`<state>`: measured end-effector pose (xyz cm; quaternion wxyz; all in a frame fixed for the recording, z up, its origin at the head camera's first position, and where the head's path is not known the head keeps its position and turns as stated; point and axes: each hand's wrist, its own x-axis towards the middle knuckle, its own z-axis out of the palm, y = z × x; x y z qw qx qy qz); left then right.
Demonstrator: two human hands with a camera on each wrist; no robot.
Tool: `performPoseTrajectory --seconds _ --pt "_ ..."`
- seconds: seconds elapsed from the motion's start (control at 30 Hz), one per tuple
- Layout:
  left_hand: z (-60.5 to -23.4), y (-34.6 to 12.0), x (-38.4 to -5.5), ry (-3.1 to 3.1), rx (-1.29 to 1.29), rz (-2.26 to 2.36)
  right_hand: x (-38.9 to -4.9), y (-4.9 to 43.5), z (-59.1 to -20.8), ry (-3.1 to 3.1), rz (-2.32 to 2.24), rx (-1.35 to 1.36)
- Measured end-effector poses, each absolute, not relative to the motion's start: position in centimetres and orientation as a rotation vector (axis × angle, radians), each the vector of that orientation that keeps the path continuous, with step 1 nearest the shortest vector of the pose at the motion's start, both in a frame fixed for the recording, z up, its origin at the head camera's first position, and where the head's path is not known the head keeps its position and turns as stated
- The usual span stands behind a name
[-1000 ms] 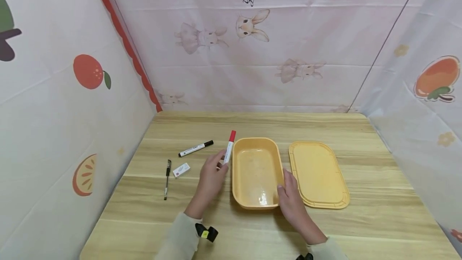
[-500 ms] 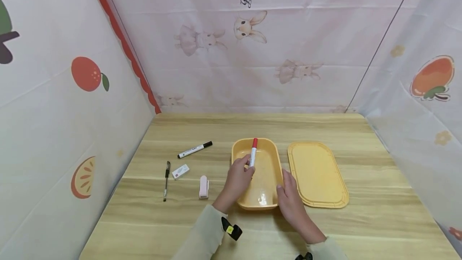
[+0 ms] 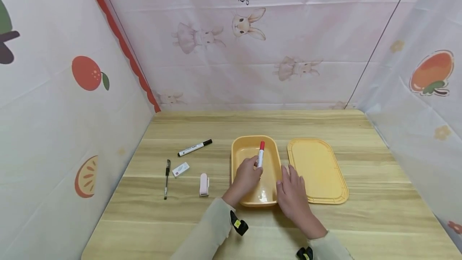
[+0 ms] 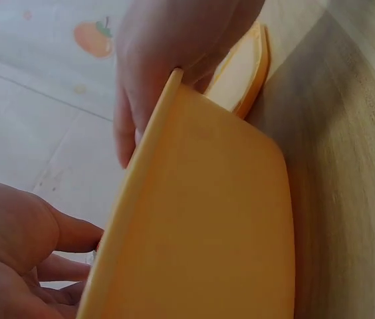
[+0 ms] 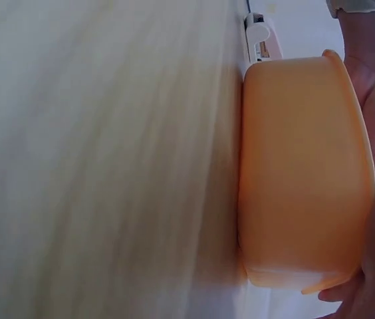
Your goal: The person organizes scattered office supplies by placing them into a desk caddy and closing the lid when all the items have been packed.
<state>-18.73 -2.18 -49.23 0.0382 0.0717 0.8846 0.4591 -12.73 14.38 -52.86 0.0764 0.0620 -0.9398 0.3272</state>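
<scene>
In the head view, my left hand [image 3: 248,176] pinches a white marker with a red cap [image 3: 260,155] inside a yellow plastic box [image 3: 270,191]. The marker slants up, its cap pointing away from me. My right hand [image 3: 293,196] rests against the box's right rim, fingers fairly straight and slightly spread, thumb by the inner edge. The left wrist view shows the box's outer wall [image 4: 214,212] with the left hand [image 4: 14,252] reaching over the rim; the marker is mostly hidden there. From the right wrist, the box's outside [image 5: 300,173] fills the middle.
A yellow lid [image 3: 319,173] lies flat right of the box. Left of it are a pale pink stapler [image 3: 203,184], a white eraser [image 3: 180,169], a black pen [image 3: 167,179] and a black-capped marker [image 3: 195,147]. Printed cloth walls surround the wooden table [image 3: 144,228].
My left hand has carried the red-capped marker rightward from beside the box, over its left rim and into it, uncovering the stapler. The right hand's fingers have loosened from the rim and spread.
</scene>
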Motion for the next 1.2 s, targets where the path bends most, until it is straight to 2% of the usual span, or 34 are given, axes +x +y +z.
performPoseTrajectory --seconds 0.27,0.63,0.93,1.2 --pt "-49.9 -1.5 -19.1 2.639 0.276 1.414 -12.5 14.4 -52.3 -2.872 0.820 0.204" --pt "-50.9 0.2 -19.1 2.614 0.261 1.375 -12.2 14.0 -52.4 -2.832 0.853 0.132" --pt "-51.5 1.5 -19.0 2.601 0.244 1.305 -11.8 12.9 -52.5 -2.793 0.951 -0.042" --pt "-51.4 2.1 -19.1 2.596 0.212 1.184 -11.7 13.0 -52.6 -2.774 0.977 -0.048"
